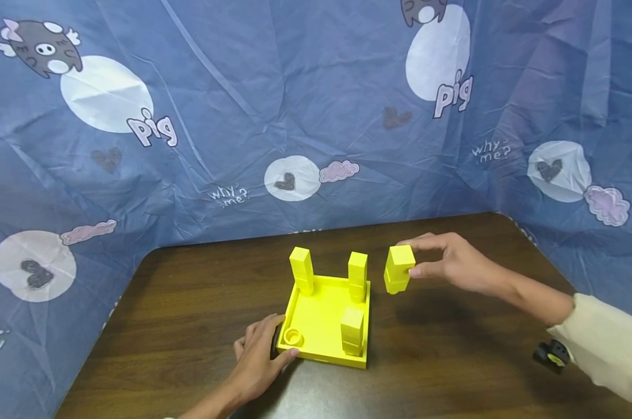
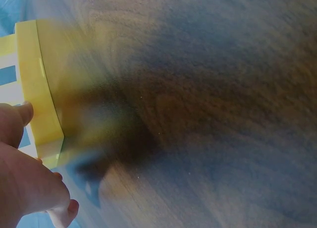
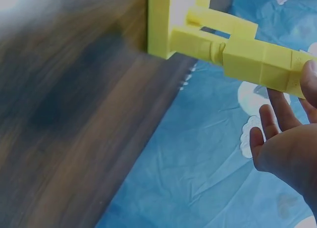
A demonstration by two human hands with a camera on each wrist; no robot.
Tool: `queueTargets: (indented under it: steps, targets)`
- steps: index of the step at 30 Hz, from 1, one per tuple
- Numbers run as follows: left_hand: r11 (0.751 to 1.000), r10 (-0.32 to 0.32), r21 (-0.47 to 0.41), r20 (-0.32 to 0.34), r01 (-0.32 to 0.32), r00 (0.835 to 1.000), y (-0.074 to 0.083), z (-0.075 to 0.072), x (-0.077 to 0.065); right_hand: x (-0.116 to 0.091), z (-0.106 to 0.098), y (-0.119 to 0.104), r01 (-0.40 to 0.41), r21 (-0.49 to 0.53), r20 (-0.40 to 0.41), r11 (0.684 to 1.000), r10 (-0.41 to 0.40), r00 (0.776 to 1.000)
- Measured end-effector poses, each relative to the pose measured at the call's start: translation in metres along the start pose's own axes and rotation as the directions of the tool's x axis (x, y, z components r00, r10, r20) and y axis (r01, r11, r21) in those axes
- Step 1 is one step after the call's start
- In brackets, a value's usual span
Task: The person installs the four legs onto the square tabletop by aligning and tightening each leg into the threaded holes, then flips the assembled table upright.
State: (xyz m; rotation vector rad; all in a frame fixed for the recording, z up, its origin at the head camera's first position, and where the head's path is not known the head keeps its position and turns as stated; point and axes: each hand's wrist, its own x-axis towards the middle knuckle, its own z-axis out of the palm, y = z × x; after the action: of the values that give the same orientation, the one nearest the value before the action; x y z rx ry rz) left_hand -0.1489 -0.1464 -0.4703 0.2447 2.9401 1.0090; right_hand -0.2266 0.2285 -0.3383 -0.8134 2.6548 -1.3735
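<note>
A yellow square tray (image 1: 321,317) with a raised rim lies on the table. Yellow square posts stand upright at three corners: back left (image 1: 302,270), back right (image 1: 358,274) and front right (image 1: 352,331). In the front left corner sits a round ring socket (image 1: 293,337). My left hand (image 1: 258,355) grips the tray around that corner, thumb at the front rim and fingers along the left side. To the right of the tray, above the table, my right hand (image 1: 454,265) pinches a fourth yellow post (image 1: 398,269) with a rounded peg at its lower end.
A brown wooden table (image 1: 190,326) carries the tray. Blue patterned cloth (image 1: 305,105) hangs behind and at both sides. At the right, by the sleeve (image 1: 604,343), is a small black object (image 1: 551,355).
</note>
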Motion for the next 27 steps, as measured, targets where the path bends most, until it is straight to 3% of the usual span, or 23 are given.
queueTargets:
  steps: [7,16,27]
  targets:
    - [1.0,-0.002,0.001,0.0,0.002,1.0,0.0,-0.001,0.0,0.006,0.006,-0.019,-0.035,0.062,0.003,0.998,0.034,0.999]
    - [1.0,0.004,0.005,-0.004,-0.004,1.0,0.001,0.0,0.0,0.014,0.031,-0.041,-0.038,0.223,0.026,0.974,0.033,0.999]
    - [1.0,0.001,0.012,-0.004,0.0,1.0,0.001,0.001,0.001,0.021,0.055,-0.055,-0.062,0.262,0.04,0.963,0.053,0.998]
